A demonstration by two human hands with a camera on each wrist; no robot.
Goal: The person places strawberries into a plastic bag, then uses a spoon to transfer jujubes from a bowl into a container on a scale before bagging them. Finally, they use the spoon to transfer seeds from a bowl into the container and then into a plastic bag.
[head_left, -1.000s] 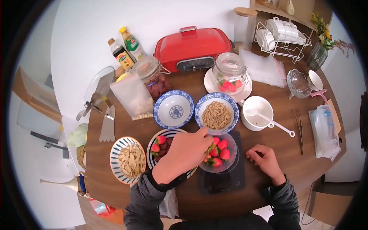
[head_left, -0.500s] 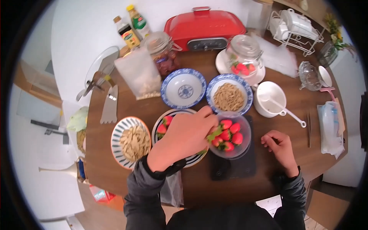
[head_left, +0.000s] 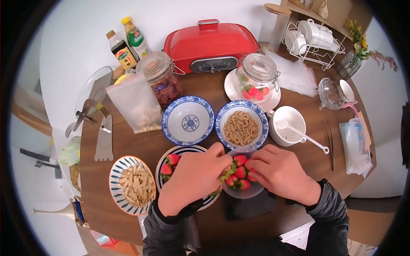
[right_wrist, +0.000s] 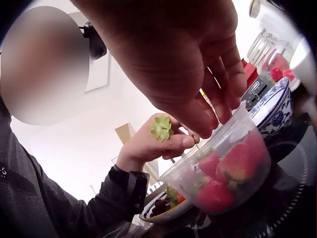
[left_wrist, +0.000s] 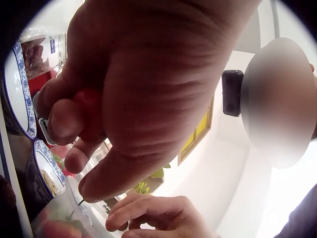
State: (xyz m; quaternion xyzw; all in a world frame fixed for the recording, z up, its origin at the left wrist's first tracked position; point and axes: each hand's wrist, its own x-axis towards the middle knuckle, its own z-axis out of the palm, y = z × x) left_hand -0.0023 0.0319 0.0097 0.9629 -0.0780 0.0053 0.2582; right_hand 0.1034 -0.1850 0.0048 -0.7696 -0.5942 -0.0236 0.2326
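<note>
Strawberries [head_left: 240, 172], leaves on, lie in a clear plastic tub [head_left: 245, 195], which stands on a black scale [head_left: 250, 210] at the near middle of the desk [head_left: 94, 179]. At the tub's left edge, the left hand [head_left: 196, 173] has its fingers curled round a single red berry [left_wrist: 91, 114], whose leafy top [right_wrist: 161, 129] shows outside the grip. Opposite, the right hand [head_left: 282, 173] leans over the right edge with relaxed, slightly bent fingers; whether their tips touch the fruit, I cannot tell. Just left of the tub, partly under the left hand, is a striped plate [head_left: 183, 149] with more strawberries on it. Further left sits an oval dish [head_left: 114, 183] of pale dried slices. Just beyond the tub stand two blue-and-white bowls [head_left: 263, 128], the right one holding pale brown pieces. A white mug [head_left: 284, 136] stands to their right, a long-handled spoon [head_left: 314, 144] leaning in it. On the far side are a lidded glass jar [head_left: 258, 70] and a red cooker [head_left: 209, 42].
</note>
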